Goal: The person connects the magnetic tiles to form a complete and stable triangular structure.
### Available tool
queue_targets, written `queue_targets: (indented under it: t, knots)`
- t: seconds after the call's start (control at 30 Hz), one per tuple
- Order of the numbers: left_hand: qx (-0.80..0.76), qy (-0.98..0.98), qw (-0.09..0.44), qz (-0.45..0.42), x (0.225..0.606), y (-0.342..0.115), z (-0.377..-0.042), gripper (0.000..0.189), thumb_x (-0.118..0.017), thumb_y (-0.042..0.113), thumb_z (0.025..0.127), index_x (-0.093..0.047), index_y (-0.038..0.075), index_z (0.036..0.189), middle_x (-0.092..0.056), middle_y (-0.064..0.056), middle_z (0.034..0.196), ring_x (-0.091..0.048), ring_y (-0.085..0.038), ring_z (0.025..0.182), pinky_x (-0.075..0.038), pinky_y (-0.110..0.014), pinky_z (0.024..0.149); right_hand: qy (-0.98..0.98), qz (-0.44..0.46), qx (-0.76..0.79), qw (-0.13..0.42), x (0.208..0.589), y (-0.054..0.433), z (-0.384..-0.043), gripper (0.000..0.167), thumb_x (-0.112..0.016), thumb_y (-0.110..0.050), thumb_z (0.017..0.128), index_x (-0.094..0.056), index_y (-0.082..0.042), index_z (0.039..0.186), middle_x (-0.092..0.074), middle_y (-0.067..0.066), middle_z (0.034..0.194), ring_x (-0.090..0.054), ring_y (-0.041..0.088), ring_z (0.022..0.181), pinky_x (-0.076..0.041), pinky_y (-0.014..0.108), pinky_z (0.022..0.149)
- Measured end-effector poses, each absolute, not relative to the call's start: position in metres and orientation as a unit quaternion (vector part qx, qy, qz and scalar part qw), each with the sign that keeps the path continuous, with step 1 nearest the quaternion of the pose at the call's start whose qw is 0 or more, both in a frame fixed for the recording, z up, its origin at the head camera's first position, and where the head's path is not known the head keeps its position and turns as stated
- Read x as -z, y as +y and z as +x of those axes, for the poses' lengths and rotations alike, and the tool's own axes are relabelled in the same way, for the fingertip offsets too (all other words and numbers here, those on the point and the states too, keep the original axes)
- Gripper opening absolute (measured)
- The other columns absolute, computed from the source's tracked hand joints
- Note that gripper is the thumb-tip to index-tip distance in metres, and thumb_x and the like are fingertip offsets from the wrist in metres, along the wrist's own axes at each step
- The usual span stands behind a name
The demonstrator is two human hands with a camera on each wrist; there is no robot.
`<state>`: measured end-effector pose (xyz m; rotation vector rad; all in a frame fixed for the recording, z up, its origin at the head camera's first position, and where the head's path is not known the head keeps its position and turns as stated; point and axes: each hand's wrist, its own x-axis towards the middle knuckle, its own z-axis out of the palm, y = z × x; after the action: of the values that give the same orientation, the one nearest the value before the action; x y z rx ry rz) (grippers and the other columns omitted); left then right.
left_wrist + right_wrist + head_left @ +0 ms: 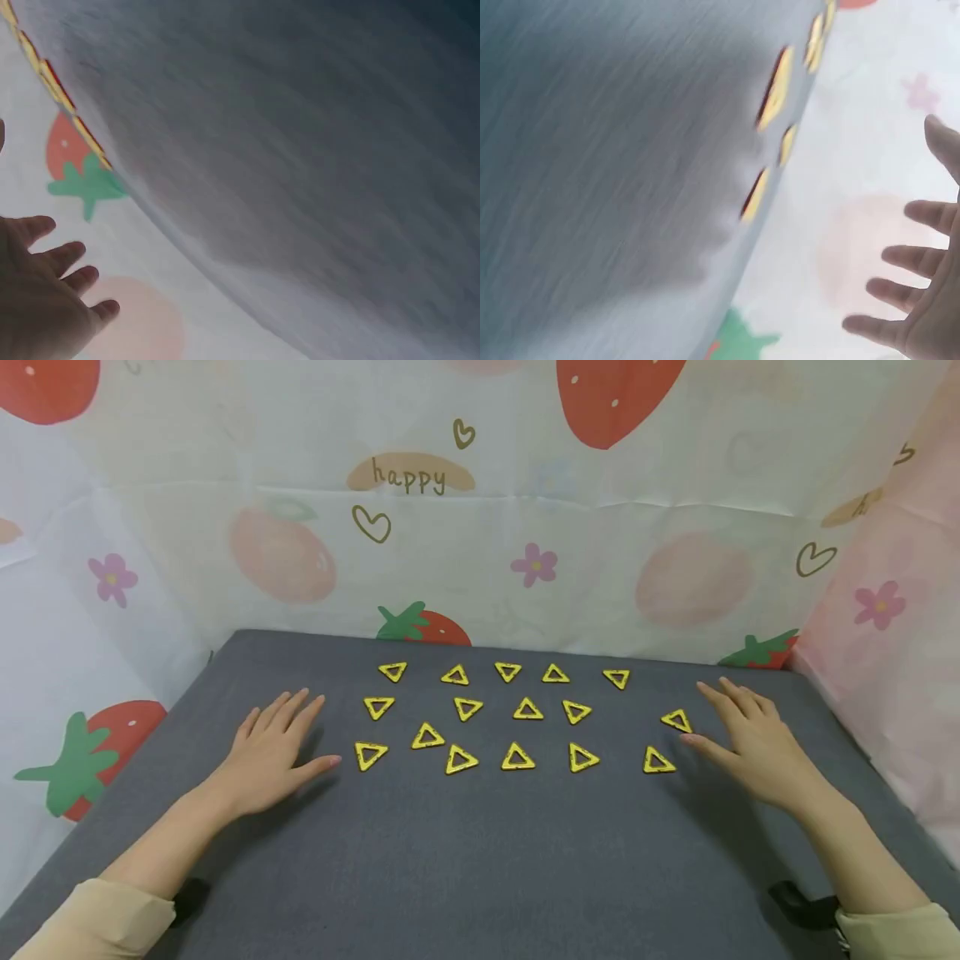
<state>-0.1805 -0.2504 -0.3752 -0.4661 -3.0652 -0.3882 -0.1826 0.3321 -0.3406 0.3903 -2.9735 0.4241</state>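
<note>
Several flat yellow triangles with hollow centres lie in loose rows on the grey cloth-covered table (480,860). My left hand (264,758), fingers spread and holding nothing, hovers left of the group; the nearest triangle (372,745) lies just right of its thumb. On the other side hovers my right hand (761,745), also spread and bare. Its thumb tip is close to the rightmost triangle (687,721); whether they touch I cannot tell. In the right wrist view a yellow triangle (778,88) shows a dark red side edge. Both wrist views show outstretched fingers.
A fabric backdrop (450,560) with strawberries, hearts and flowers stands behind the table's far edge. Similar cloth hangs at the left (75,652) and right (892,693). A dark strap-like part (802,906) sits at the right wrist.
</note>
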Motion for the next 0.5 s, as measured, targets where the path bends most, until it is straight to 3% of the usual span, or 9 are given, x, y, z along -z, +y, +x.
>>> queue_targets:
  t: [0.13, 0.27, 0.5]
  knots:
    - [0.159, -0.971, 0.035, -0.173, 0.37, -0.232, -0.182, 0.08, -0.06, 0.046, 0.096, -0.028, 0.002, 0.154, -0.03, -0.026, 0.157, -0.026, -0.048, 0.144, -0.024, -0.068, 0.113, -0.968, 0.161, -0.18, 0.066, 0.335, 0.306, -0.183, 0.071, -0.062, -0.043, 0.096, -0.037, -0.005, 0.151, -0.033, 0.028, 0.154, -0.029, 0.055, 0.138, -0.027, 0.072, 0.104]
    - [0.219, -0.958, 0.036, -0.18, 0.368, -0.211, -0.184, 0.07, -0.064, 0.032, 0.096, -0.035, -0.001, 0.15, -0.041, -0.026, 0.148, -0.038, -0.045, 0.137, -0.036, -0.062, 0.109, -0.959, 0.177, -0.215, 0.056, 0.332, 0.28, -0.184, 0.064, -0.062, -0.04, 0.097, -0.042, -0.006, 0.147, -0.039, 0.023, 0.151, -0.038, 0.046, 0.134, -0.035, 0.065, 0.103]
    - [0.321, -0.93, -0.004, -0.178, 0.37, -0.183, -0.186, 0.06, -0.064, 0.028, 0.096, -0.042, 0.002, 0.146, -0.05, -0.022, 0.139, -0.057, -0.039, 0.124, -0.051, -0.052, 0.097, -0.945, 0.209, -0.248, 0.033, 0.336, 0.241, -0.19, 0.058, -0.061, -0.041, 0.097, -0.047, -0.009, 0.144, -0.048, 0.016, 0.143, -0.052, 0.036, 0.123, -0.046, 0.056, 0.097]
